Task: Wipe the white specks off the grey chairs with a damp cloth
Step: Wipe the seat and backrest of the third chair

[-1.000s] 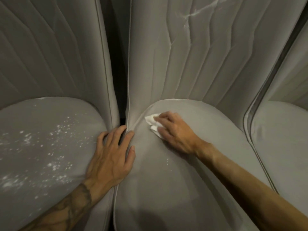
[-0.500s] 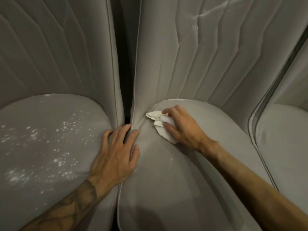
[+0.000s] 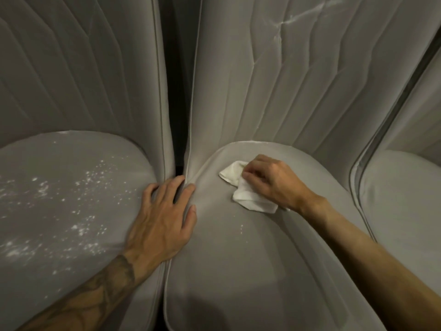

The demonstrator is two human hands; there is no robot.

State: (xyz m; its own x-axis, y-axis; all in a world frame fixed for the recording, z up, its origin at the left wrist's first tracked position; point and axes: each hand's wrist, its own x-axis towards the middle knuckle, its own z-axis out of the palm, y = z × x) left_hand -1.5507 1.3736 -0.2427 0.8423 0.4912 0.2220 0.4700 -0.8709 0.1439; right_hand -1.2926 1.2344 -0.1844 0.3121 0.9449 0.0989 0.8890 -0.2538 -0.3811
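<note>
**Cloth gripped on the middle chair, specks thick on the left chair**

A crumpled white cloth (image 3: pixel 245 187) is seen on the seat of the middle chair (image 3: pixel 238 271), towards the seat's rear left corner and just in front of the backrest (image 3: pixel 298 91). It is covered in part by the right hand (image 3: pixel 274 180), whose fingers (image 3: pixel 250 174) are curled down onto it. The grip appears to be closed on the cloth, though the thumb is hidden, so a pinch underneath cannot be confirmed. One end of the cloth is left showing past the fingertips and another below the palm.

A few small white specks (image 3: pixel 241 228) are visible on the same seat, near the cloth on its front side. Pale streaks (image 3: pixel 286 20) are seen high on the backrest.

The left hand (image 3: pixel 164 218) is laid flat across the seam where the middle chair meets the left chair (image 3: pixel 47 187). Its grip is open, with the fingers spread and straight, and nothing is held. Its fingertips are placed at the dark gap between the two backrests.

The left chair's seat is scattered with many more white specks, densest near its left edge. Part of a third grey seat, the right chair (image 3: pixel 403 206), is seen at the right edge.
</note>
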